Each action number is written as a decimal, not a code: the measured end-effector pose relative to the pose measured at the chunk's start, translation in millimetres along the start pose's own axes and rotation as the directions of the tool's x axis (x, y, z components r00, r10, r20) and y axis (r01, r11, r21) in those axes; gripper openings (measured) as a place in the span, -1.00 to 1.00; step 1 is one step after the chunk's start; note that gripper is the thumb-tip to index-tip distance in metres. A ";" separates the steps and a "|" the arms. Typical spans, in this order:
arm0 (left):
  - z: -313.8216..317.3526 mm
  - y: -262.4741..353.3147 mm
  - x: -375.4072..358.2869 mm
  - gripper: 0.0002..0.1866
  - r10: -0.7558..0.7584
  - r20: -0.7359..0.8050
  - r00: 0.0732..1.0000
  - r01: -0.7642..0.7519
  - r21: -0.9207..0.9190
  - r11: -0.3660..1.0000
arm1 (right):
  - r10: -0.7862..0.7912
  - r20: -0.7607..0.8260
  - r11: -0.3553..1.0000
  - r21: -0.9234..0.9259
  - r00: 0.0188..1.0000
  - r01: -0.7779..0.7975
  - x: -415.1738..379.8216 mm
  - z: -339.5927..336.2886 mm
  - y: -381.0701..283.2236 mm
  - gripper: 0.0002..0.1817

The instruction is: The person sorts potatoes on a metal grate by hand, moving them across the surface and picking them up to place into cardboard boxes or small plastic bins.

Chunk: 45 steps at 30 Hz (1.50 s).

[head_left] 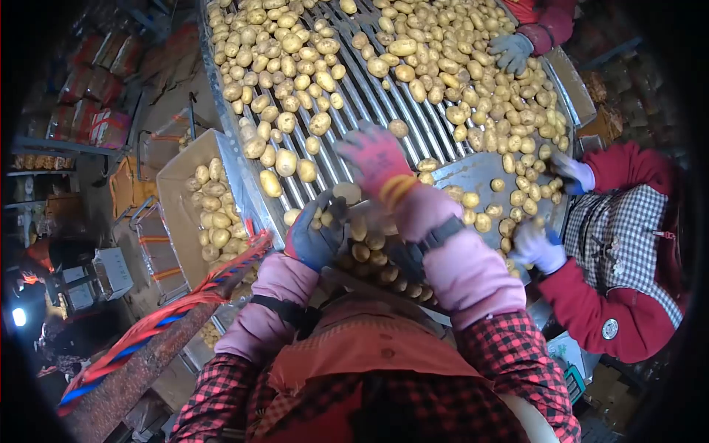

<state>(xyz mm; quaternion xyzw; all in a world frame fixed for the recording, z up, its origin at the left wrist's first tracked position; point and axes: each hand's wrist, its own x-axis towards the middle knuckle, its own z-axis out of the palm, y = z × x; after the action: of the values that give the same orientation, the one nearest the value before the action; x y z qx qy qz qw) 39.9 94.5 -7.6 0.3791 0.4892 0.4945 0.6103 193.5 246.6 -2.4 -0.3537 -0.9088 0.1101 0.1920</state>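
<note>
Smooth, oval, tan-yellow potatoes (pixel 320 123) lie in a loose layer over a bed of parallel, shiny metal rollers (pixel 359 87), packed densest towards the far side and sparser near the two gloved hands. The left hand (pixel 316 235), in a dark blue knit-look glove, is half curled at the bed's near edge, small potatoes showing between thumb and fingers; whether it grips them I cannot tell. The right hand (pixel 375 156), in a pinkish-red glove with greyish fingertips and a yellow-banded cuff, is blurred above the rollers, its finger spacing and any hold unclear. A rounded potato (pixel 346 193) sits between the hands. On the right, a co-worker's pale-gloved hands (pixel 539 249) are among potatoes on a flat, dull grey plate (pixel 473 174). Left of the rollers, a cardboard box (pixel 176 193) holds more potatoes.
</note>
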 end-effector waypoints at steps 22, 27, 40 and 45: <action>-2.2 13.4 20.4 -0.62 -0.186 0.184 0.965 0.222 -0.952 0.212 | 0.261 0.251 0.961 0.020 0.932 -0.275 75.1 -14.1 85.8 -0.54; 17.9 49.7 29.5 -0.55 -0.495 0.083 0.865 0.234 -0.939 0.252 | 0.321 0.206 0.906 -0.351 0.924 -0.236 107.6 28.8 160.9 -0.64; -0.8 12.3 44.2 -0.59 -0.271 -0.007 0.963 0.055 -0.973 0.223 | 0.272 0.173 0.929 0.208 0.947 -0.305 88.9 27.7 56.2 -0.42; 0.0 13.4 30.9 -0.60 -0.078 0.136 0.988 0.142 -0.987 0.079 | 0.456 0.304 0.888 -0.087 0.836 -0.452 168.2 45.2 30.0 -0.31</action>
<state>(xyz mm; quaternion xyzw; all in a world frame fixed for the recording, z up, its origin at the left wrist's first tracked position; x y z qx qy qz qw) 37.8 127.7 -1.7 -0.1580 0.0397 0.6383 0.7524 78.5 380.7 -7.7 -0.5378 -0.8184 0.2024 0.0103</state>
